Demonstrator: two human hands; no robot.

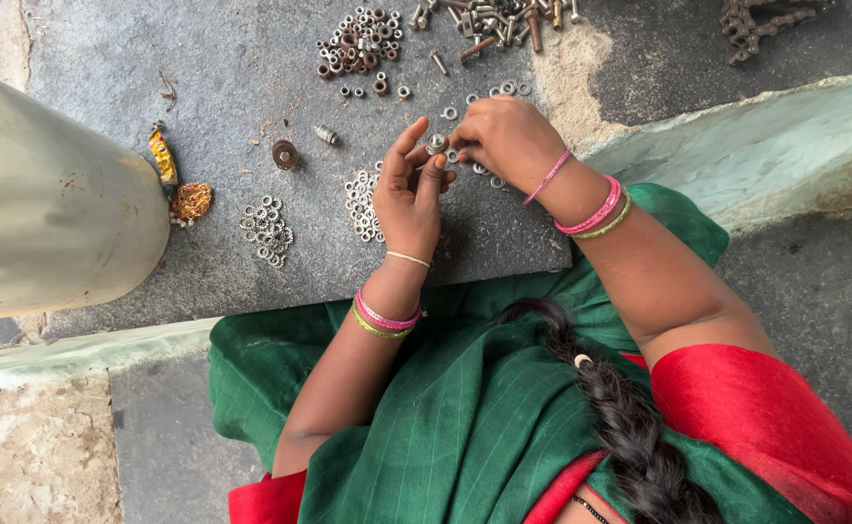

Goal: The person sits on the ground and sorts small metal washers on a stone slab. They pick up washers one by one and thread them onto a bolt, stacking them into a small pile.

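I see my left hand (409, 199) raised over the grey stone slab (222, 87), palm up, its fingertips pinching a small metal nut (436, 144). My right hand (508, 136) meets it from the other side, fingers closed narrowly on the same piece. Just beside the left hand lies a heap of washers (361, 204); rusty nuts (358, 44) and bolts (494, 21) lie farther away.

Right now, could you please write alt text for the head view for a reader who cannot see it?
Seen from above, a person's left hand and right hand meet over a small metal bolt above a grey stone slab. Piles of washers, rusty nuts and bolts lie around.
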